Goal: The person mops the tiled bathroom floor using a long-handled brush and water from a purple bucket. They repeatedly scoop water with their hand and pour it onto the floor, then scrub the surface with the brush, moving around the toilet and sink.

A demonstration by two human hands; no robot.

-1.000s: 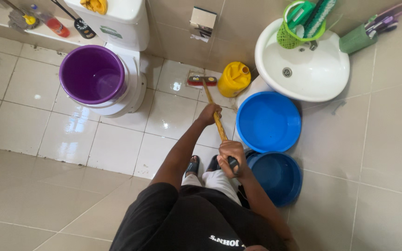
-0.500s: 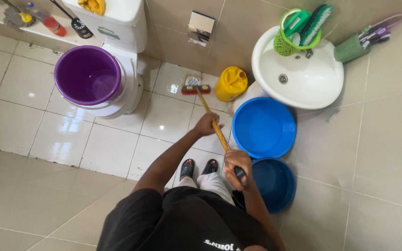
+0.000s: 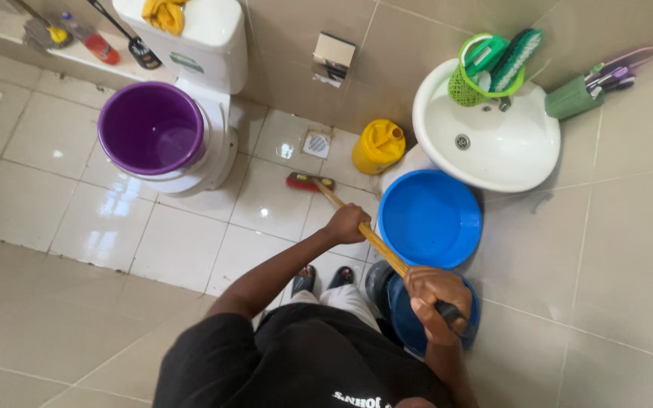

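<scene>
Head view, looking down: I see both hands wrapped around a long wooden broom handle (image 3: 357, 227). The left hand (image 3: 348, 224) has a closed grip midway along it; the right hand (image 3: 432, 299) clasps the upper end. The red brush head (image 3: 309, 181) rests on the wet tiled floor (image 3: 183, 234), near a yellow jug (image 3: 378, 146) and just beside a blue basin (image 3: 430, 217).

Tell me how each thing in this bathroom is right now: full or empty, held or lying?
Brush: head on the wet floor tiles, handle held by both hands.
Left hand: gripping mid-handle.
Right hand: gripping the handle's end.
Purple bucket: on the toilet bowl, holding some water.
Upper blue basin: empty, upright.
Yellow jug: capped, standing.
Sink: empty.
</scene>
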